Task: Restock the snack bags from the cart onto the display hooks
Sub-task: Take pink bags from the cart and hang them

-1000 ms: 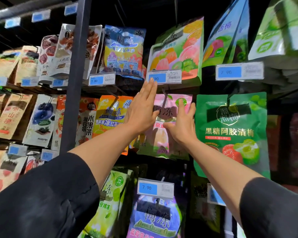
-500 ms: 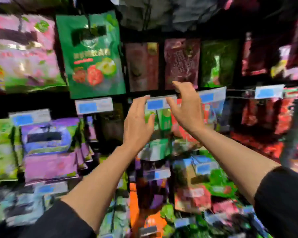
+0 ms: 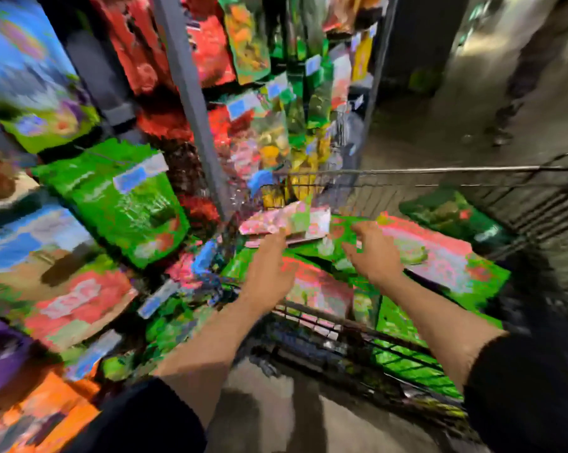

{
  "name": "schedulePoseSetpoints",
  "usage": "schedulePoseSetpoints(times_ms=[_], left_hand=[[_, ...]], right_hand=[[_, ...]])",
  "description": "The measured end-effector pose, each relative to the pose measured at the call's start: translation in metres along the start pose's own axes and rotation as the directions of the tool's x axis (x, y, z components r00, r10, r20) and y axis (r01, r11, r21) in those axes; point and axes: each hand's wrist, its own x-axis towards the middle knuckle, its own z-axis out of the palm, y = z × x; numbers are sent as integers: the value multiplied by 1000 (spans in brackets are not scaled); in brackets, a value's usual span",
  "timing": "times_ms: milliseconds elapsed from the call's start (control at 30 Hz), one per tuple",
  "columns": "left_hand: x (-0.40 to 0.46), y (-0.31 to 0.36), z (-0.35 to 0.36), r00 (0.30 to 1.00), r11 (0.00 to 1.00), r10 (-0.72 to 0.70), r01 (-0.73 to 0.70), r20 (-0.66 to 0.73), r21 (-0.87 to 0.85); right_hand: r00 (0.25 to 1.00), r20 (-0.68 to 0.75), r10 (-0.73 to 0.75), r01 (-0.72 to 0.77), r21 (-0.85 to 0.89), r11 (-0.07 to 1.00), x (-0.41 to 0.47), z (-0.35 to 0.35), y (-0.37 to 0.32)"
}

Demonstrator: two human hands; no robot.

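Just ahead of both hands, inside the black wire shopping cart [image 3: 390, 346], lies a loose heap of flat pink-and-green plastic snack bags [image 3: 433, 256]. Frame is heavily motion-blurred, so fine detail is unreliable.

Left hand [image 3: 269, 273] is out over the cart's near-left corner, its fingertips reaching up to a small pink-and-green snack bag [image 3: 286, 222] that sits on top of the heap at the far-left side. Whether the fingers already pinch that bag or only touch its near edge cannot be told. Right hand [image 3: 374, 253] hovers over the middle of the heap with fingers loosely spread and holding nothing, thumb pointing toward the small bag.

Key relation: the small bag lies forward of the left hand and forward-left of the right hand, long axis running roughly left-to-right across both hands. Left hand is nearer, effectively at it; right is just beside its right end.

Display hooks carrying hanging green, red and blue snack packs [image 3: 119, 197] fill the rack to the left of the left arm, with blue price tags [image 3: 135, 178] on them.

Judgement: picking phase, next bag not yet clearly secured.
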Motion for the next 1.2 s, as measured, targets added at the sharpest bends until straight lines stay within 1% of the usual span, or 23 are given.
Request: schedulePoseSetpoints(times_ms=[67,100,167,233,367,500,633,700,767,867,900,967,1033,1100,1133,1167,1200], left_hand=[[12,-7,23,1000,999,11,-10,24,-31],[20,-9,34,999,999,23,-22,34,-50],[36,-10,56,997,997,19,-13,80,-76],[52,-8,77,990,995,-21,35,142,-99],[81,-13,122,962,991,-22,57,270,-121],[105,-24,148,943,990,-38,81,331,-117],[125,-36,163,958,987,-79,115,275,-117],[130,-35,169,958,982,-87,128,273,-137],[128,-31,174,947,974,-101,156,305,-163],[121,-28,182,940,971,-116,175,320,-161],[118,-27,184,941,974,-116,171,317,-150],[114,-22,187,941,977,-111,163,321,-140],[112,-18,188,931,970,-138,196,337,-144],[110,-17,191,920,962,-171,233,353,-141],[109,-16,192,913,958,-185,251,363,-142],[109,-15,192,904,953,-201,269,377,-137],[109,-14,192,897,950,-216,285,385,-131]], right_hand=[[989,18,144,-143,-36,989,-2,-2,37],[981,24,194,-192,-54,980,-5,-2,52],[968,48,246,-240,-106,965,-7,2,77],[955,59,289,-279,-143,950,-7,5,93],[919,22,395,-380,-225,897,9,10,112],[898,5,440,-418,-303,856,47,21,131],[903,32,428,-374,-434,820,87,30,148],[897,52,438,-359,-492,793,102,31,155],[861,98,500,-382,-526,760,110,36,162],[762,228,607,-414,-548,726,101,45,164],[750,241,616,-417,-550,723,93,49,159],[756,235,611,-425,-533,731,78,56,144],[806,193,560,-418,-485,768,66,59,129],[885,74,460,-382,-450,807,63,52,121],[901,20,434,-378,-458,805,66,46,124],[898,-9,441,-389,-485,783,73,40,131],[879,-18,477,-417,-516,748,80,34,141]])
